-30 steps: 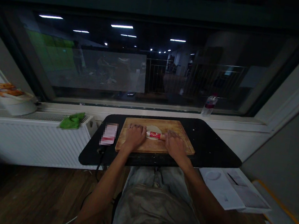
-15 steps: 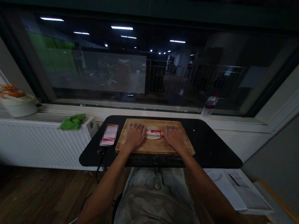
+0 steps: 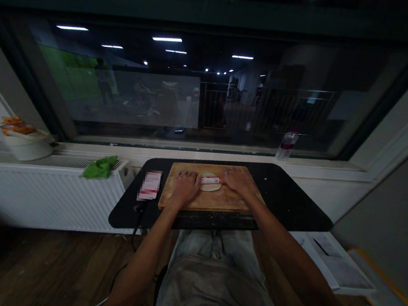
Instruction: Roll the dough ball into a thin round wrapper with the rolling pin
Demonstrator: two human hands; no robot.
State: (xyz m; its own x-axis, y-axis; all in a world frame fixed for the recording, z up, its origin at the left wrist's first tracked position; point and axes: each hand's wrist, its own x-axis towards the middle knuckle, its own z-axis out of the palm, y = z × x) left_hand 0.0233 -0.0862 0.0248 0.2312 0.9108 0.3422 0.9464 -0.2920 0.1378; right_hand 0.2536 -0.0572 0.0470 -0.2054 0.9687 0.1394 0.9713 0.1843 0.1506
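A wooden cutting board [image 3: 235, 204] lies on a small black table [image 3: 294, 204]. A pale flat round of dough [image 3: 210, 187] sits on the board. Across it lies a red-and-white cylinder [image 3: 210, 179] used like a rolling pin. My left hand [image 3: 184, 186] presses on its left end with fingers stretched flat. My right hand [image 3: 236, 183] presses on its right end, also lying flat. The cylinder's ends are hidden under my hands.
A small pink-and-white packet [image 3: 150, 185] lies on the table left of the board. A green cloth [image 3: 100, 167] rests on the white radiator. A white bowl [image 3: 26, 143] stands on the sill at left, a plastic bottle [image 3: 285, 145] at right. Papers [image 3: 338, 271] lie on the floor.
Both hands have pushed the cylinder away from me over the dough, from its near part toward its far edge.
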